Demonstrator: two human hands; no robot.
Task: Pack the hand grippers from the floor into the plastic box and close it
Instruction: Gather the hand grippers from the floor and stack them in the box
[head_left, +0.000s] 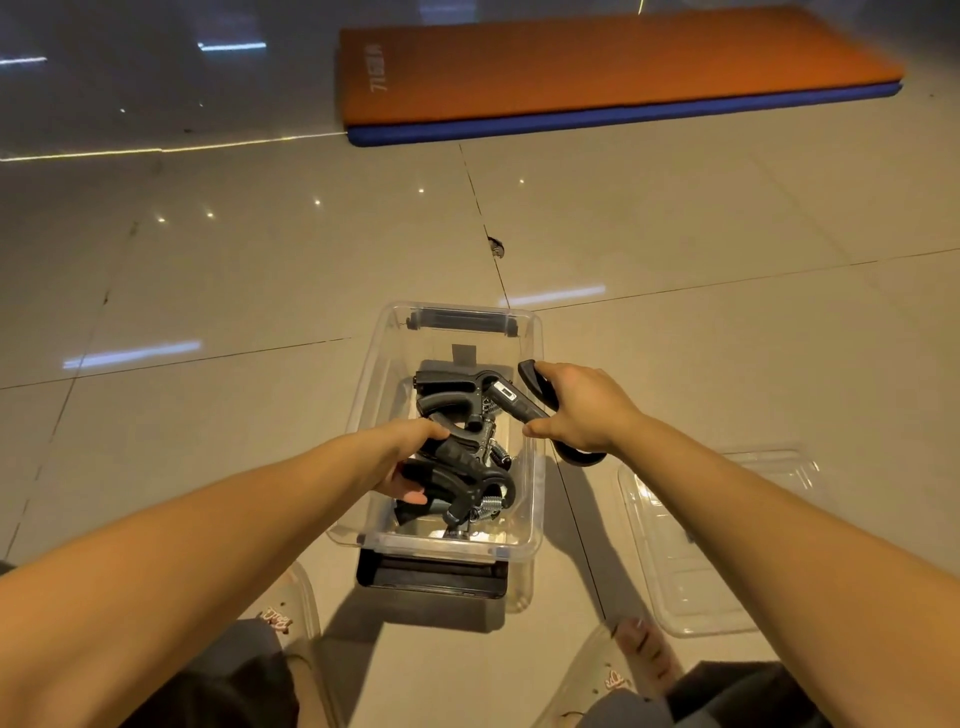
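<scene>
Several black plastic hand grippers with coiled steel springs (447, 389) lie tangled inside the clear rectangular plastic box (363, 405), which stands on the glossy beige floor tiles (260, 291). The left hand (405, 457) is inside the box, fingers curled round the handle of one textured black gripper (467, 478). The right hand (582, 410) clenches another black gripper with a small counter window (511, 397), held over the box's right rim. These tools look rigid, fairly dense and awkwardly shaped. Their springs and hooked handles will likely snag on each other, so a grasp on the two handles suits best. A thin transparent lid (727, 545) lies flat on the floor to the right, probably light and flexible; its edges are the place to take it
</scene>
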